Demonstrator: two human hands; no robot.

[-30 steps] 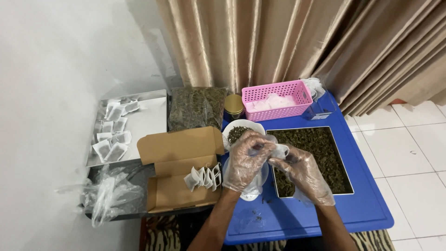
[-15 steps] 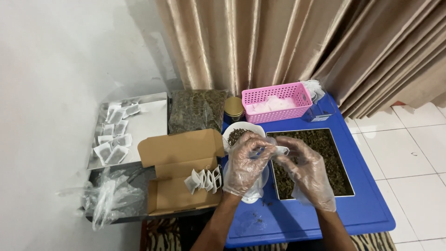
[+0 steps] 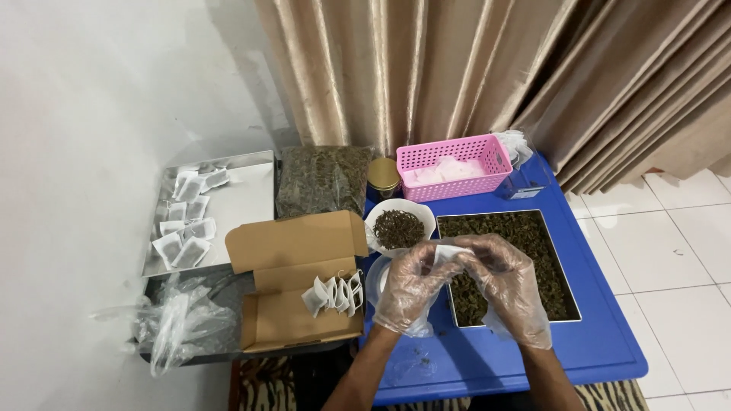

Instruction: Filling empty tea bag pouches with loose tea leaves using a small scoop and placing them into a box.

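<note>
- You're wearing clear plastic gloves on both hands, working in the lower centre of the frame over a blue table (image 3: pixel 601 342).
- Your left hand (image 3: pixel 411 293) and right hand (image 3: pixel 506 285) are both pinching a small white paper pouch (image 3: pixel 449 255) betw. the fingertips, just above centre of the frame; both grips are closed on it, pouch stretched betw. the two hands.
- Pouch is hovering over the left edge of a metal tray of dried leaves (image 3: pixel 525 228), centre-right.
- Just above your left hand, a white bowl (image 3: pixel 400 224) w/ more dried leaves is sitting on the table.
- Under your left hand, a clear round container (image 3: pixel 378 278) is partly hidden; can't tell what's in it.
- Left of that, an open cardboard box (image 3: pixel 297 289) is holding a row of filled pouches (image 3: pixel 335 295) standing on edge.
- Upper left: a flat metal tray (image 3: pixel 244 198) w/ more filled pouches laid out.
- Top centre: a pink basket (image 3: pixel 453 164) w/ white pouches, beside a bag of dried leaves (image 3: pixel 324 179).
</note>
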